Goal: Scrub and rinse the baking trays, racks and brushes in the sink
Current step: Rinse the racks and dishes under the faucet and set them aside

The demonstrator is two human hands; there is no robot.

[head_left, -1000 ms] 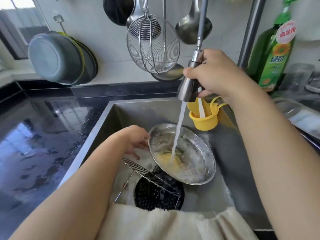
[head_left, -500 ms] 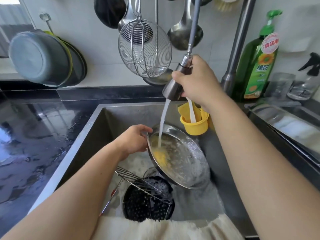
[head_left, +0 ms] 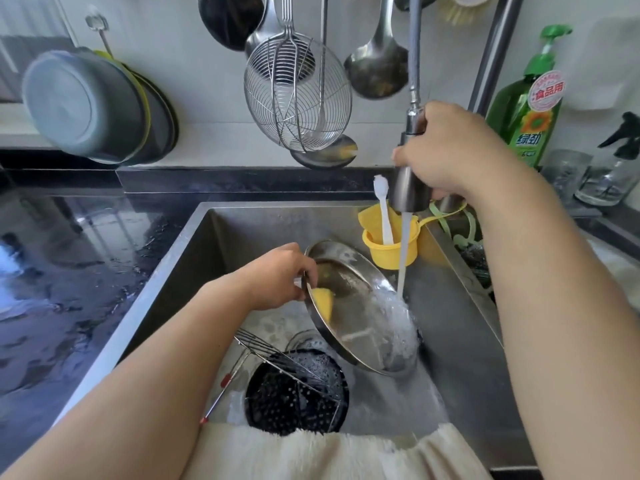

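My left hand point(head_left: 277, 275) grips the upper left rim of a round steel tray point(head_left: 349, 299), which stands steeply tilted in the sink point(head_left: 194, 258). A yellow patch point(head_left: 323, 301) shows on the tray's inside near my fingers. My right hand point(head_left: 446, 150) holds the pull-out faucet sprayer point(head_left: 410, 192) above the tray. Its water stream point(head_left: 403, 258) hits the tray's lower right side and foams there. A wire rack point(head_left: 273, 355) with red-tipped legs lies over a black perforated pan point(head_left: 294, 393) at the sink's bottom.
A yellow cup point(head_left: 389, 251) with a white brush point(head_left: 383, 209) hangs at the sink's back. Strainer point(head_left: 298, 95), ladles and pans hang on the wall. A green soap bottle point(head_left: 530, 102) and glass jars stand right. Wet black counter point(head_left: 69, 258) lies left. A cream cloth point(head_left: 311, 452) drapes over the front edge.
My left hand has tipped the tray up steeper. My right hand has carried the sprayer rightward, so the stream has shifted from the tray's middle to its lower right side.
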